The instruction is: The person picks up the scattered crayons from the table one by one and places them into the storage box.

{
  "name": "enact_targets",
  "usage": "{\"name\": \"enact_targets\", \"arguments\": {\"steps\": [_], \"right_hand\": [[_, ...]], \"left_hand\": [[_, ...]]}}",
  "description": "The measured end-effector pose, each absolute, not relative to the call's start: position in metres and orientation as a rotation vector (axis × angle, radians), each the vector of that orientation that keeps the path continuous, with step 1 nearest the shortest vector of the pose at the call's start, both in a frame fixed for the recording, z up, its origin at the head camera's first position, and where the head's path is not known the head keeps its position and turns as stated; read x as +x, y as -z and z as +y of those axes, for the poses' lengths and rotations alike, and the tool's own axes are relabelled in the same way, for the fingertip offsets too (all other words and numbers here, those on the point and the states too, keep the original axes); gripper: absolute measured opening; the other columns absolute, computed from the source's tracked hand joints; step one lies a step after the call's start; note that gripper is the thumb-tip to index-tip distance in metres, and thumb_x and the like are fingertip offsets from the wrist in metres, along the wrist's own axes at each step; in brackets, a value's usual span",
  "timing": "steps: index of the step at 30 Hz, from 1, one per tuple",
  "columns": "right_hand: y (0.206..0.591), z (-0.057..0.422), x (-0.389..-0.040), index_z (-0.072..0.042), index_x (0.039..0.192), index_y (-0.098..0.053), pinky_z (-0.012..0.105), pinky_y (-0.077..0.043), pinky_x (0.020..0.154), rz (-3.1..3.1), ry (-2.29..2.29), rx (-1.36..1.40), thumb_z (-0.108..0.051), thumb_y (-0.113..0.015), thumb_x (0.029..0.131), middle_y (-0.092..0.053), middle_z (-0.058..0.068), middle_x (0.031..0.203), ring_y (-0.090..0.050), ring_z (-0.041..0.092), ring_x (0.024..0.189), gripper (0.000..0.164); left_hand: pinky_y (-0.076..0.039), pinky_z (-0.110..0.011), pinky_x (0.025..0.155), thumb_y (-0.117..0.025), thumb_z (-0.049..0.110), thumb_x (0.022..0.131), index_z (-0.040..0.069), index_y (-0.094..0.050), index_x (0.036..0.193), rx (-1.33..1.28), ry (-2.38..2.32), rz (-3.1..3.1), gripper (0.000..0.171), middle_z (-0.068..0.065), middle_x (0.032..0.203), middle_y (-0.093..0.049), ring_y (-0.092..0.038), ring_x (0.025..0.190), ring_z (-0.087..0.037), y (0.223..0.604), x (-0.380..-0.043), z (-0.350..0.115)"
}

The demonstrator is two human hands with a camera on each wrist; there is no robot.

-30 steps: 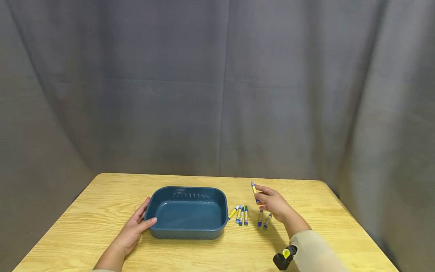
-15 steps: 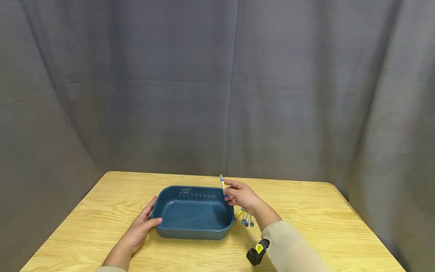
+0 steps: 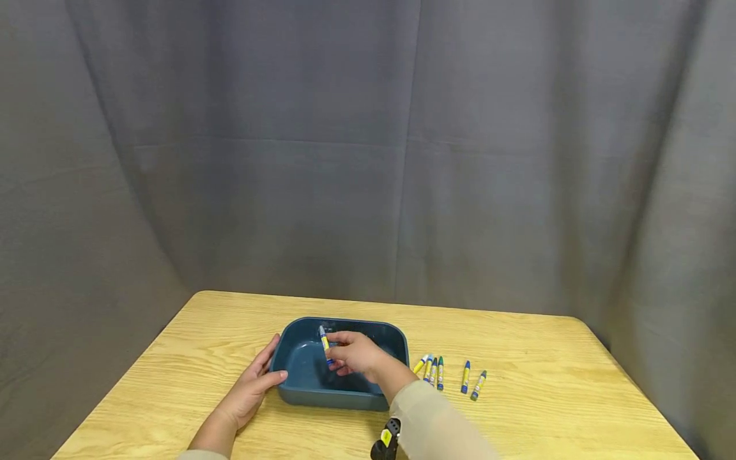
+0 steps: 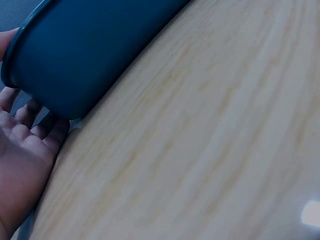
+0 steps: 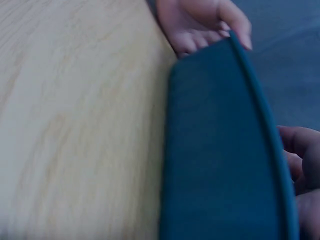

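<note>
A deep blue rectangular dish (image 3: 330,399) with rounded corners stands on the table. My left hand (image 3: 248,391) grips its left end, thumb over the rim and fingers along the outer wall; the left wrist view shows these fingers (image 4: 37,120) by the lower corner. Over the dish's inside, my right hand (image 3: 359,355) pinches a crayon (image 3: 325,344) with a pale tip and a yellow-and-blue wrapper. The crayon tilts with its tip upward. In the right wrist view the dish wall (image 5: 215,145) partly covers the right hand (image 5: 306,165).
Several crayons (image 3: 440,373) lie together close to the dish's right end. Farther right lie a blue crayon (image 3: 465,377) and a green-tipped crayon (image 3: 478,386). The wooden table (image 3: 546,396) ends at a grey curtain (image 3: 322,191) behind and at the sides.
My right hand has carried the crayon leftward from above the table, across the dish's right rim, and lowered it over the inside. The left hand keeps its grip on the dish.
</note>
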State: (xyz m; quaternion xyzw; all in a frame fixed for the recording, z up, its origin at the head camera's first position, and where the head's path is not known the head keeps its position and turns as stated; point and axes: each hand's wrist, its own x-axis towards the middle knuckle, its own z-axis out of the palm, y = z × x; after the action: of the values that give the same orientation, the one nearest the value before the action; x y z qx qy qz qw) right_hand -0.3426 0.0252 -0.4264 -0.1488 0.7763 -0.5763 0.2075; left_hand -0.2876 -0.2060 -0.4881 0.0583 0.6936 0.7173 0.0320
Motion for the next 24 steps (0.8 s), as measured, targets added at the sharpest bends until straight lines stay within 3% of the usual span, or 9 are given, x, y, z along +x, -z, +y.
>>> {"name": "enact_targets", "arguments": {"steps": [4,6,13,20,24], "right_hand": [[0.436,0.008,-0.34,-0.002,0.134,-0.057,0.027,-0.055,0.063,2.188,1.554,-0.407,-0.008,-0.062,0.091,-0.066,0.007,0.092,-0.062,0.012,0.071,0.043],[0.439,0.0,-0.339,-0.003,0.131,-0.06,0.027,-0.055,0.061,2.216,1.515,-0.41,-0.007,-0.064,0.091,-0.064,0.006,0.087,-0.06,0.012,0.067,0.041],[0.446,-0.023,-0.336,-0.003,0.122,-0.067,0.025,-0.049,0.059,2.36,1.316,-0.431,-0.004,-0.066,0.088,-0.066,0.005,0.088,-0.056,0.014,0.067,0.034],[0.445,-0.035,-0.335,-0.007,0.114,-0.073,0.038,-0.051,0.093,2.594,0.989,-0.532,-0.009,-0.07,0.086,-0.072,0.008,0.115,-0.062,0.023,0.108,0.029],[0.443,-0.039,-0.335,-0.008,0.114,-0.074,0.037,-0.05,0.097,2.646,0.874,-0.566,-0.013,-0.071,0.085,-0.072,0.007,0.115,-0.062,0.025,0.115,0.029]], "left_hand": [[-0.035,-0.004,0.094,-0.06,0.011,0.09,0.016,-0.013,0.159,0.176,-2.203,2.133,0.083,-0.015,0.165,-0.012,-0.022,0.147,-0.021,0.489,-0.289,-0.203],[-0.035,-0.004,0.093,-0.059,0.01,0.09,0.015,-0.013,0.159,0.182,-2.208,2.125,0.083,-0.016,0.165,-0.012,-0.016,0.149,-0.03,0.489,-0.289,-0.203],[-0.034,-0.003,0.093,-0.058,0.01,0.091,0.015,-0.011,0.159,0.194,-2.205,2.11,0.082,-0.015,0.165,-0.01,-0.012,0.151,-0.032,0.49,-0.288,-0.203],[-0.032,-0.002,0.093,-0.058,0.01,0.091,0.016,-0.011,0.159,0.194,-2.208,2.108,0.083,-0.015,0.165,-0.008,-0.011,0.151,-0.031,0.49,-0.289,-0.204],[-0.033,-0.002,0.093,-0.058,0.009,0.091,0.015,-0.011,0.159,0.188,-2.221,2.106,0.083,-0.015,0.165,-0.009,-0.011,0.15,-0.031,0.491,-0.289,-0.206]]}}
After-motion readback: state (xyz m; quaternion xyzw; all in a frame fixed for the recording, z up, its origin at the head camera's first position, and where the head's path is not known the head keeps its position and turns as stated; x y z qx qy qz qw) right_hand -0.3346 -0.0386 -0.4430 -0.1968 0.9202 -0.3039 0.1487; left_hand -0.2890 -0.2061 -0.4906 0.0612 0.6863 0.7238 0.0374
